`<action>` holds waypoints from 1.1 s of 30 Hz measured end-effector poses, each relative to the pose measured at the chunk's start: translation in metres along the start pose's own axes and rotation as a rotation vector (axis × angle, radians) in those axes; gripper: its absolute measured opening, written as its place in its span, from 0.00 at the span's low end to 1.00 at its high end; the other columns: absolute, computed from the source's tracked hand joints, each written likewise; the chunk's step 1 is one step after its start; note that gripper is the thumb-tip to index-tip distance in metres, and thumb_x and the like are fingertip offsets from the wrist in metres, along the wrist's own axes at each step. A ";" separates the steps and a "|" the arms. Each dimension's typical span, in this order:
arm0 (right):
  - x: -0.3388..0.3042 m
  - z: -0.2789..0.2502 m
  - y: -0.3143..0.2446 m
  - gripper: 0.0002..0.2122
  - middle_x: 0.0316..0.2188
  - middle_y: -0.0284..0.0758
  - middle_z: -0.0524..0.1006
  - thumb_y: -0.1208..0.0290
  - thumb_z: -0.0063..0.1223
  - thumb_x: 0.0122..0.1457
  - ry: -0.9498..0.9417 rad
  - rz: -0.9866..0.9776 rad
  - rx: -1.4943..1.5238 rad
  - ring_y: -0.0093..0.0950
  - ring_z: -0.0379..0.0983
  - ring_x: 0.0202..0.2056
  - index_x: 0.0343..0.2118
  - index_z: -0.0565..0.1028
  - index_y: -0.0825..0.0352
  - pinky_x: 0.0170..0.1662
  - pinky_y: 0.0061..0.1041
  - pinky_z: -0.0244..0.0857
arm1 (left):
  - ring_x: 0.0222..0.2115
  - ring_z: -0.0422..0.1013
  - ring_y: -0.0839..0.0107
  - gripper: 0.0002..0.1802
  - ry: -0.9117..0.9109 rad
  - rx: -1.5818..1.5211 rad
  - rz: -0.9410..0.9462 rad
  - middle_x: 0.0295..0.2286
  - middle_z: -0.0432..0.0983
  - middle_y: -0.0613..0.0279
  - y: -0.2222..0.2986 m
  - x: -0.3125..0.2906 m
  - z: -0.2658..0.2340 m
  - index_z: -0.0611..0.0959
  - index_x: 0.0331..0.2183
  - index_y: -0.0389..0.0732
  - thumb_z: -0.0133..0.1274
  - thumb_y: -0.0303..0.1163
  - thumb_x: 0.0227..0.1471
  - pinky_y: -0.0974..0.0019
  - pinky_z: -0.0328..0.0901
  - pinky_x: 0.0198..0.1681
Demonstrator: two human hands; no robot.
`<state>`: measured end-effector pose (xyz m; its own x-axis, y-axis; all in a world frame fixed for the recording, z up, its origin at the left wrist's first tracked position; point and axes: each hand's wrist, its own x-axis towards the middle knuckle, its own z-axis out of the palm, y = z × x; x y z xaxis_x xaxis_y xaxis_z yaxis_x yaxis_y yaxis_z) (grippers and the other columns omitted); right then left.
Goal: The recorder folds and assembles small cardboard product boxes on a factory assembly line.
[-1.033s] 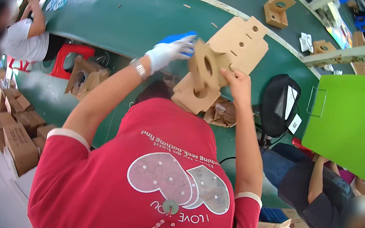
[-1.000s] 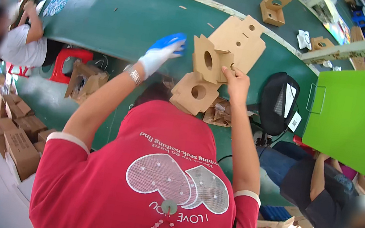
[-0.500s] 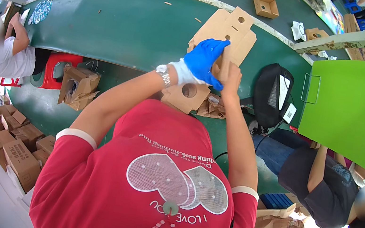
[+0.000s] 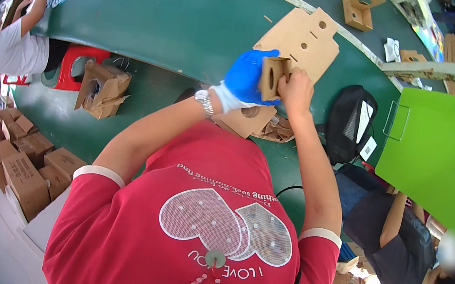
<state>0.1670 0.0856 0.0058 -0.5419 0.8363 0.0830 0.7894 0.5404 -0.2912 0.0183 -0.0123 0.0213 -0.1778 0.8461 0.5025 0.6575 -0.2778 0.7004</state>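
Note:
My left hand [image 4: 244, 76], in a blue glove with a watch at the wrist, is wrapped round a partly folded brown cardboard box piece [image 4: 270, 83] with a round hole in its face. Bare fingers of my right hand [image 4: 298, 91] pinch the right edge of the same piece. Flat die-cut cardboard blanks [image 4: 317, 46] with holes and slots lie on the green table just beyond both hands. Below my left hand, near the table's front edge, is another cardboard blank [image 4: 245, 122] with a round hole, partly hidden by the hand.
A black mesh bag [image 4: 344, 125] and a bright green panel [image 4: 440, 152] stand to the right. Beyond the table, a folded cardboard insert [image 4: 360, 9] sits on the dark belt. Co-workers sit at left and right. Cartons [image 4: 24, 184] are stacked at lower left.
The cardboard piece has turned, so its holed face and folded sides now show between my hands. My right hand has shifted to its upper right edge. The whole view has shifted slightly.

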 end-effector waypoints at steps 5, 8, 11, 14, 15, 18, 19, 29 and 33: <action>0.007 -0.008 0.008 0.10 0.28 0.51 0.77 0.68 0.57 0.49 -0.132 0.028 0.102 0.48 0.76 0.30 0.25 0.75 0.73 0.35 0.44 0.71 | 0.49 0.69 0.52 0.56 -0.251 0.008 -0.057 0.48 0.71 0.50 0.006 0.022 0.003 0.66 0.57 0.38 0.73 0.51 0.28 0.55 0.63 0.54; 0.005 -0.014 0.011 0.12 0.29 0.51 0.77 0.65 0.57 0.50 -0.215 0.136 0.207 0.46 0.77 0.33 0.23 0.76 0.72 0.37 0.44 0.71 | 0.48 0.69 0.51 0.56 -0.266 -0.002 -0.106 0.47 0.71 0.49 0.012 0.023 -0.002 0.66 0.57 0.38 0.74 0.50 0.28 0.55 0.63 0.54; 0.003 -0.011 0.001 0.11 0.31 0.48 0.78 0.65 0.57 0.50 -0.137 0.157 0.150 0.47 0.76 0.35 0.24 0.77 0.70 0.40 0.44 0.70 | 0.42 0.73 0.50 0.51 -0.180 -0.161 -0.089 0.44 0.73 0.47 0.008 0.023 0.000 0.70 0.52 0.37 0.74 0.45 0.26 0.58 0.69 0.45; 0.004 -0.012 -0.005 0.10 0.32 0.48 0.78 0.68 0.56 0.50 -0.118 0.174 0.104 0.46 0.77 0.36 0.26 0.77 0.72 0.41 0.43 0.71 | 0.44 0.72 0.49 0.53 -0.154 -0.115 -0.070 0.46 0.72 0.46 -0.005 0.017 0.009 0.69 0.53 0.37 0.74 0.47 0.27 0.56 0.68 0.48; 0.006 -0.005 -0.008 0.08 0.32 0.48 0.78 0.71 0.55 0.49 -0.079 0.176 0.084 0.46 0.77 0.36 0.28 0.77 0.72 0.40 0.42 0.72 | 0.48 0.69 0.49 0.55 -0.185 -0.049 -0.064 0.48 0.71 0.47 -0.009 0.015 0.010 0.68 0.55 0.37 0.74 0.48 0.27 0.54 0.65 0.52; 0.010 0.004 -0.006 0.07 0.33 0.48 0.78 0.74 0.52 0.48 -0.060 0.183 0.067 0.47 0.77 0.36 0.28 0.76 0.71 0.40 0.42 0.72 | 0.51 0.68 0.50 0.57 -0.250 -0.015 -0.044 0.51 0.68 0.46 -0.007 0.020 0.007 0.65 0.57 0.37 0.74 0.49 0.29 0.55 0.64 0.54; 0.010 0.005 -0.001 0.07 0.33 0.48 0.78 0.74 0.52 0.48 -0.054 0.198 0.068 0.47 0.77 0.36 0.28 0.76 0.71 0.40 0.42 0.72 | 0.52 0.67 0.51 0.55 -0.314 -0.047 -0.074 0.52 0.68 0.48 -0.004 0.024 0.001 0.64 0.58 0.38 0.73 0.46 0.32 0.56 0.63 0.55; 0.017 -0.005 -0.003 0.08 0.31 0.40 0.77 0.66 0.56 0.52 -0.224 -0.025 0.367 0.43 0.74 0.34 0.30 0.77 0.65 0.38 0.39 0.68 | 0.47 0.68 0.52 0.34 -0.784 -0.127 0.329 0.47 0.71 0.53 -0.092 0.070 -0.004 0.73 0.52 0.44 0.63 0.25 0.39 0.58 0.66 0.50; -0.006 -0.001 0.029 0.15 0.46 0.40 0.78 0.63 0.49 0.60 -0.275 0.366 0.994 0.30 0.75 0.46 0.45 0.79 0.63 0.47 0.28 0.67 | 0.38 0.70 0.54 0.22 -0.786 -0.067 0.307 0.35 0.73 0.59 -0.101 0.061 0.004 0.78 0.41 0.46 0.65 0.31 0.41 0.58 0.67 0.42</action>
<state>0.1931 0.0959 -0.0024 -0.4651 0.8153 -0.3448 0.3971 -0.1560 -0.9044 -0.0562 0.0688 -0.0207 0.5787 0.7921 0.1942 0.5443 -0.5524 0.6313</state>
